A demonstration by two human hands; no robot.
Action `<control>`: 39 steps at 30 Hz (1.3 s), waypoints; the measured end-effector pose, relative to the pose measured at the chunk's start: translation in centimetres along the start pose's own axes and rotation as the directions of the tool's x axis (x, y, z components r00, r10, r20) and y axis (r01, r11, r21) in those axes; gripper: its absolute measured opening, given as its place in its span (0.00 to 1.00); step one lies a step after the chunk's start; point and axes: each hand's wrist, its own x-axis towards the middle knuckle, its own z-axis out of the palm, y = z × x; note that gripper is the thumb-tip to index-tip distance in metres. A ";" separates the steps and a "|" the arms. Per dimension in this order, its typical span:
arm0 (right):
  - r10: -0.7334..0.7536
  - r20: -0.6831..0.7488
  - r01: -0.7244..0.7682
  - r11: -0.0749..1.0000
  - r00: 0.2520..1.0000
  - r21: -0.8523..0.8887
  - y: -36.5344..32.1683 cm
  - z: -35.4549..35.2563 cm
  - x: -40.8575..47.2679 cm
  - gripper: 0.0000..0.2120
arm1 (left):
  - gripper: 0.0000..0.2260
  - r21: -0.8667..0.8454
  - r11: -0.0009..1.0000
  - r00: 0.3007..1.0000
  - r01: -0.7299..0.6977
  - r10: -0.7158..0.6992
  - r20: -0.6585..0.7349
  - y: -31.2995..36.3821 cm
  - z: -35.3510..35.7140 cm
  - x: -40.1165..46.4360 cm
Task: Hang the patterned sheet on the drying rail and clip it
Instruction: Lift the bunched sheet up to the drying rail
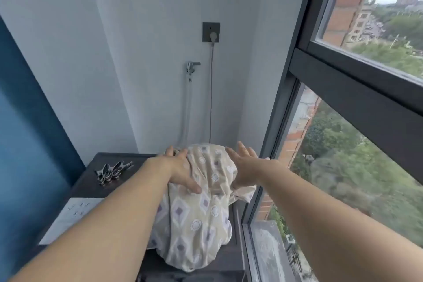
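Home laundry balcony: wall tap (191,68), socket (210,32), high-rise window (357,107), clothes pegs (112,171).

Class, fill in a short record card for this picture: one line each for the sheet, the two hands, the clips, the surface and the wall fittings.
sheet: patterned sheet, bundled in a heap on the dark cabinet top
left hand: fingers straight, resting on the sheet's left side
right hand: fingers spread, at the sheet's right side
clips: metal clips in a cluster, left of the sheet, untouched
paper: white sheet of paper near the front left
wall: socket with plug, tap
drying rail: not in view
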 end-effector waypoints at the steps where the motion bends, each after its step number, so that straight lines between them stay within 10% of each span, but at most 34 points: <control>1: -0.011 0.013 0.011 1.000 1.000 -0.009 -0.3 0.9 1.0 0.56 | 0.66 0.008 1.000 0.998 0.023 -0.024 0.057 -0.2 1.2 0.7; 12: 0.000 0.157 0.033 0.978 0.988 -0.208 -3.0 8.2 10.5 0.65 | 0.58 -0.085 0.996 1.000 -0.016 0.017 0.011 -1.5 10.1 6.2; 23: -0.023 0.108 0.041 0.986 0.994 -0.163 -2.7 11.9 12.4 0.42 | 0.47 -0.175 0.981 0.978 -0.086 0.050 -0.202 -1.9 13.7 8.0; 32: 0.003 -0.031 0.003 0.982 1.000 0.191 -3.9 11.2 6.7 0.20 | 0.26 -0.177 0.973 0.941 -0.147 0.082 -0.330 -2.1 12.8 5.7; 39: 0.113 -0.051 -0.081 0.905 0.992 0.418 -4.6 8.2 -2.9 0.29 | 0.17 -0.250 0.935 0.904 -0.253 0.137 -0.405 -2.1 10.4 -2.6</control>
